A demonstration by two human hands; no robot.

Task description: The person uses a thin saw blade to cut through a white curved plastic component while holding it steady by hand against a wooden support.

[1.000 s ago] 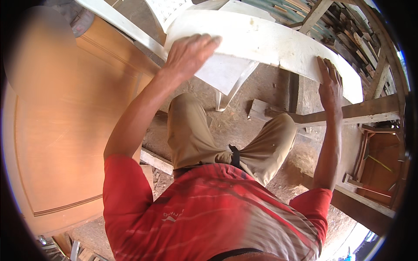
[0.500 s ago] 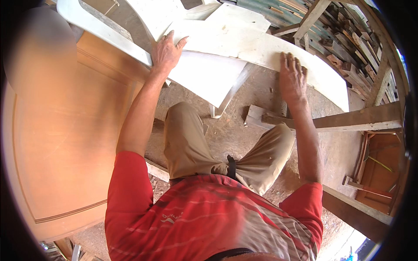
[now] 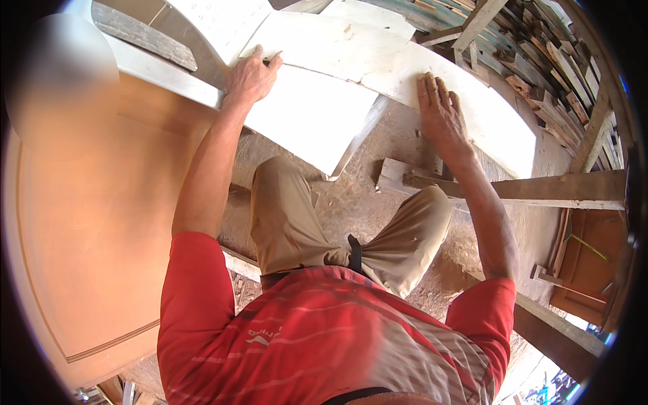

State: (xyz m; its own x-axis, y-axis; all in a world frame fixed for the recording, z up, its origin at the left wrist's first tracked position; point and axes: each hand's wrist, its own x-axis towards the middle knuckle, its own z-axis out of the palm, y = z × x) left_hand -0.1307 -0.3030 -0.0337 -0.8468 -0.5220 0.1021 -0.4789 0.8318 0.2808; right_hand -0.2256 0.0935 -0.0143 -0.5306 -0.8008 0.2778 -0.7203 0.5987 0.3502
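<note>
A long white board with a curved outer edge (image 3: 378, 59) spans the far side in front of my knees. My left hand (image 3: 253, 75) rests at its left end, thumb spread from the fingers. On the right half of the board lies my right hand (image 3: 442, 116), its fingers stretched out flat over the near edge. Neither hand is wrapped around anything. Below the board's near edge shows a flat white panel (image 3: 327, 118); its far part is covered by the board.
A brown panelled wooden door (image 3: 115, 223) fills the left side, beside a pale rail (image 3: 165, 79). Timber beams (image 3: 560, 191) cross at the right. Stacked wood offcuts (image 3: 540, 81) lie at the far right. A wood block (image 3: 398, 172) sits on the dusty floor.
My right hand has shifted a little left along the white board, and its elbow has swung outward. My left hand stays at the board's left end. The view has tilted slightly.
</note>
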